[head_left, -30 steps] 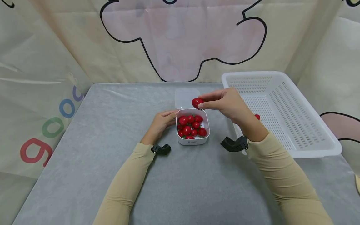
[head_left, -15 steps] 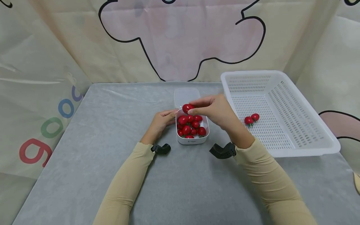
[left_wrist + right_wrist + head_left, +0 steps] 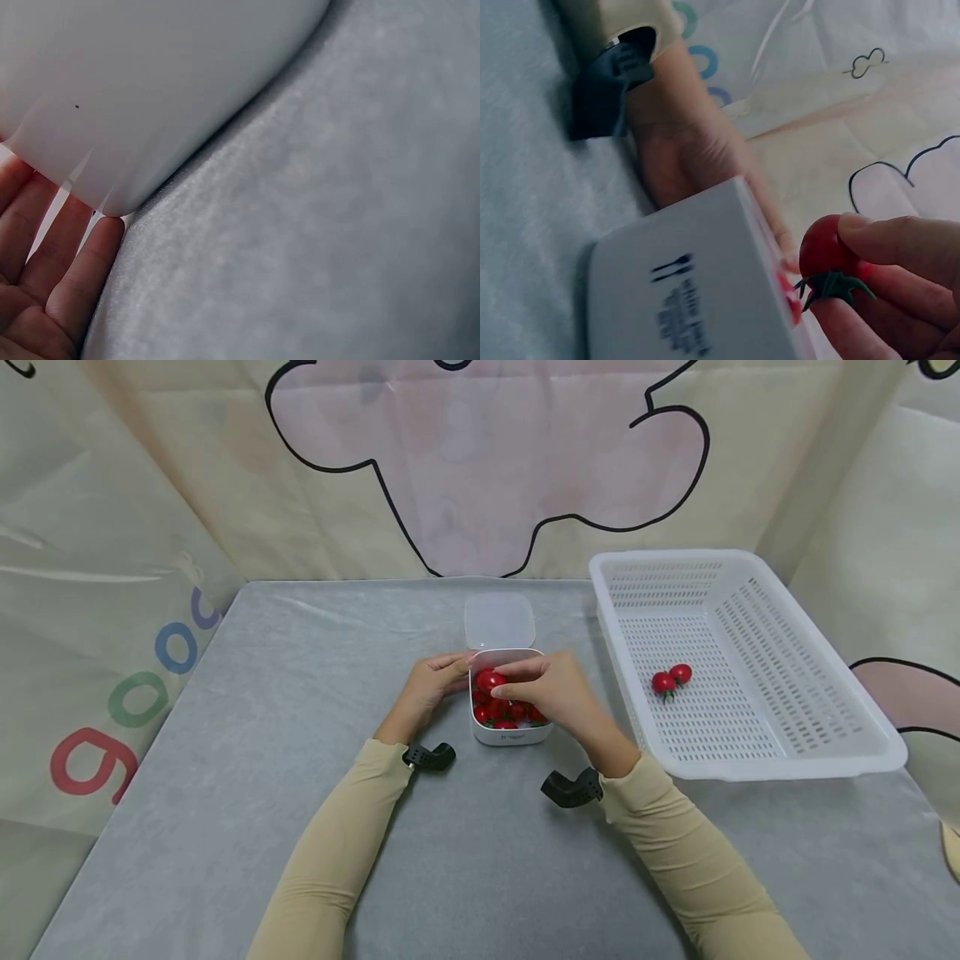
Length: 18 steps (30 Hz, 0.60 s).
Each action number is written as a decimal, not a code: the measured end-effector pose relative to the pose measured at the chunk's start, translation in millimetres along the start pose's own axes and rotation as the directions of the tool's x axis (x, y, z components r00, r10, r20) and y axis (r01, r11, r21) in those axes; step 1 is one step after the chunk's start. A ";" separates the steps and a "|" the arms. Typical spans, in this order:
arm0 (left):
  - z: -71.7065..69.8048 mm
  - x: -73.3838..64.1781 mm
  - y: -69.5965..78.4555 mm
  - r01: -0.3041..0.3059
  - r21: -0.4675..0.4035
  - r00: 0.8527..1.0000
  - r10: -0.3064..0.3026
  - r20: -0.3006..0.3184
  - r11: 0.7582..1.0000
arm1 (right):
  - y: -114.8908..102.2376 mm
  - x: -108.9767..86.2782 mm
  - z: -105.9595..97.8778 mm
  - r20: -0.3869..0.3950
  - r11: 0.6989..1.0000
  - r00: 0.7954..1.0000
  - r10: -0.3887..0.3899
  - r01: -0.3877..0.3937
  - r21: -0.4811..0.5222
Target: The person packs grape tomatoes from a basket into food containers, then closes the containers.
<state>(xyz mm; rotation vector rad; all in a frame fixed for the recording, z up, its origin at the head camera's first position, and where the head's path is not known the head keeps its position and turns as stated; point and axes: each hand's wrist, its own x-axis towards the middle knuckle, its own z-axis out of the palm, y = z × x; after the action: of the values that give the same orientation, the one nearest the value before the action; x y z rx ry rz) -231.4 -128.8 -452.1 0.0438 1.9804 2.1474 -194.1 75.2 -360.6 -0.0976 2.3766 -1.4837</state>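
Note:
A white plastic food box [image 3: 512, 737] stands on the cloth, with several red cherry tomatoes [image 3: 498, 708] inside. My left hand [image 3: 429, 689] rests at its left side near the rim; in the left wrist view its fairly straight fingers [image 3: 82, 274] touch the box wall. My right hand [image 3: 551, 689] reaches over the box from the right, pinching a cherry tomato [image 3: 490, 681] between thumb and fingers just above the others. The right wrist view shows this tomato's green stem cap [image 3: 832, 289] close by the rim. The right hand covers part of the box's contents.
A translucent lid [image 3: 499, 620] lies directly behind the box. To the right stands a large white slotted basket [image 3: 825, 768], holding two cherry tomatoes [image 3: 672, 677]. A grey cloth [image 3: 450, 877] covers the table, and printed curtains [image 3: 480, 468] hang behind it.
My right hand has moved left and down with the pinched tomato, from above the rim into the box's opening. The two basket tomatoes have come into full view. The left hand has stayed put.

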 end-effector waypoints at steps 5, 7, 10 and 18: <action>0.1 0.1 0.4 0.004 -0.007 1.000 -0.004 0.001 1.000 | 10.9 6.8 5.7 -0.023 0.999 1.000 -0.007 0.006 -0.049; 0.4 0.1 0.3 0.009 -0.001 1.000 -0.009 -0.002 1.000 | 14.7 9.0 7.5 -0.032 0.997 0.999 -0.015 0.013 -0.070; 0.8 0.4 -0.4 0.015 0.004 1.000 -0.015 -0.003 1.000 | 18.2 10.6 9.5 -0.040 0.993 0.998 -0.043 0.039 -0.112; 0.8 0.4 -0.5 0.011 -0.003 1.000 -0.011 -0.008 1.000 | 20.4 13.0 11.3 -0.021 0.971 0.994 -0.104 0.097 -0.219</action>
<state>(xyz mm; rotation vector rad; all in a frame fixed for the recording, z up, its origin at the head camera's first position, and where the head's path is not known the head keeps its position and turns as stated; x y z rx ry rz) -231.6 -127.8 -452.6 0.0230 1.9772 2.1471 -200.3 71.8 -386.3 -0.2525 2.5886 -1.2692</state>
